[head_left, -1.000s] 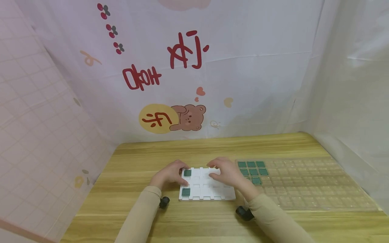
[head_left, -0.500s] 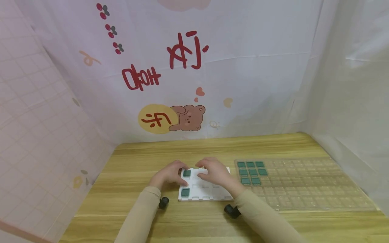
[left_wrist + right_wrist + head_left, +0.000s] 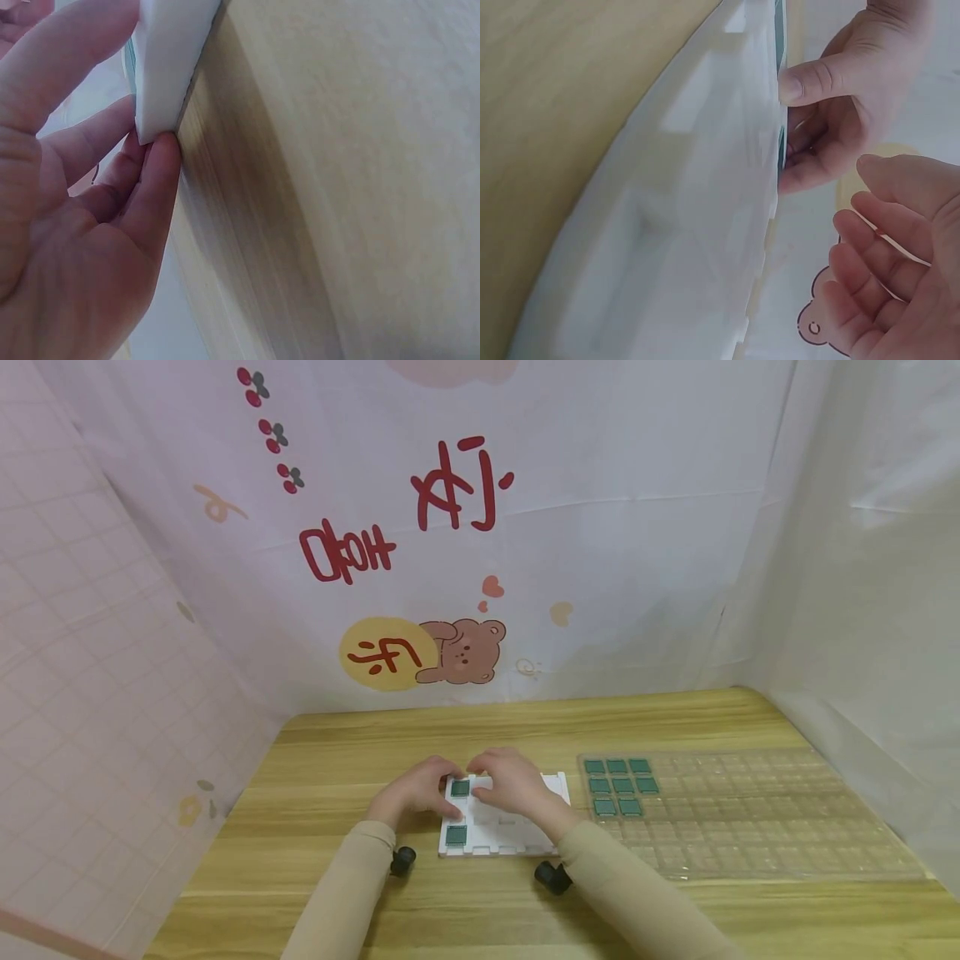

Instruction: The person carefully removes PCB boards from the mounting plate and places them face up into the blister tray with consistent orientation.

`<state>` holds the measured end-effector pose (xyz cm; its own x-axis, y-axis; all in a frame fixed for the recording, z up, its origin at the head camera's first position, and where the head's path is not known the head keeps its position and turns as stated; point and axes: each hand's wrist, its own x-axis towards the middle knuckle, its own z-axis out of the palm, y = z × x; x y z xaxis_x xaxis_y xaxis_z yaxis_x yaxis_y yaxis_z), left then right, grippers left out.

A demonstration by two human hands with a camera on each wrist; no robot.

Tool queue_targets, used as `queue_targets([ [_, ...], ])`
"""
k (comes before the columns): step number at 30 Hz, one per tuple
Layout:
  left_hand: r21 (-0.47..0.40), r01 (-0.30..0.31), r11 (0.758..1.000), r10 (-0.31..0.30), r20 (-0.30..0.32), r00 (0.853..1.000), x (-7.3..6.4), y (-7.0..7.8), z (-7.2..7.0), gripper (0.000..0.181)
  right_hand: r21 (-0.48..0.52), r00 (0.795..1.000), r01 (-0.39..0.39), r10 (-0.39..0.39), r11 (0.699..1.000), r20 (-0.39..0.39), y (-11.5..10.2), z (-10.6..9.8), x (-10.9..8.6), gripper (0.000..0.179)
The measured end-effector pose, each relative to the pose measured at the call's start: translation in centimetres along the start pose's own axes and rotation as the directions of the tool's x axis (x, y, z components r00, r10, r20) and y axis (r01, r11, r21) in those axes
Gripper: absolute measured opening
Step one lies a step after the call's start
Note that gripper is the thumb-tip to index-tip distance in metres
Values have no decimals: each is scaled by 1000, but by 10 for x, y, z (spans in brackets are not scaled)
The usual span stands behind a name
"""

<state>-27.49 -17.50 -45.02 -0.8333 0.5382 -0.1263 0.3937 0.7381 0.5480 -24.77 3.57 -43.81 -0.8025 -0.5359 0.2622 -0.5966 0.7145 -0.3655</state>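
A white tray (image 3: 510,837) with recessed pockets lies on the table, with two green square chips (image 3: 456,836) in its left column. My left hand (image 3: 422,787) holds the tray's left end, thumb on the near side and fingertips at the far corner. In the left wrist view, fingertips of the left hand (image 3: 90,247) touch the white corner. Over the middle of the tray is my right hand (image 3: 513,785), fingers loosely bent and nothing between them. The right wrist view shows the right hand (image 3: 900,262) beside the tray, apart from it.
To the right lies a long clear plastic tray (image 3: 750,814) with many pockets; several green chips (image 3: 622,785) fill its left end. A patterned cloth (image 3: 637,568) hangs behind the wooden table (image 3: 465,910). Black wrist cameras (image 3: 553,877) sit low beside the sleeves.
My right hand has moved left across the white tray, from its right part toward the left hand, uncovering chips in the clear tray. The left hand stays at the left end.
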Motion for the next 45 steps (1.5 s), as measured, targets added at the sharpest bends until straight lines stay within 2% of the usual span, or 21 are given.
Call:
queue_targets([
  [7, -2, -18, 1000, 18, -1, 1000, -1, 1, 0, 60, -57, 999, -33, 35, 998, 36, -7, 5, 7, 31],
  [17, -5, -4, 1000, 4, 1, 1000, 0, 3, -1, 57, -138, 995, -64, 74, 988, 71, -9, 20, 17, 30],
  [27, -4, -23, 1000, 23, -1, 1000, 0, 3, -2, 51, -196, 991, -63, 84, 979, 100, -15, 25, 23, 28],
  [39, 5, -23, 1000, 23, -2, 1000, 0, 2, -1, 51, -344, 991, -48, 88, 938, 103, -22, 33, 28, 25],
  [45, 3, -8, 1000, 8, 3, 1000, 0, 4, -2, 51, -361, 991, -57, 96, 931, 90, -23, 35, 29, 26],
])
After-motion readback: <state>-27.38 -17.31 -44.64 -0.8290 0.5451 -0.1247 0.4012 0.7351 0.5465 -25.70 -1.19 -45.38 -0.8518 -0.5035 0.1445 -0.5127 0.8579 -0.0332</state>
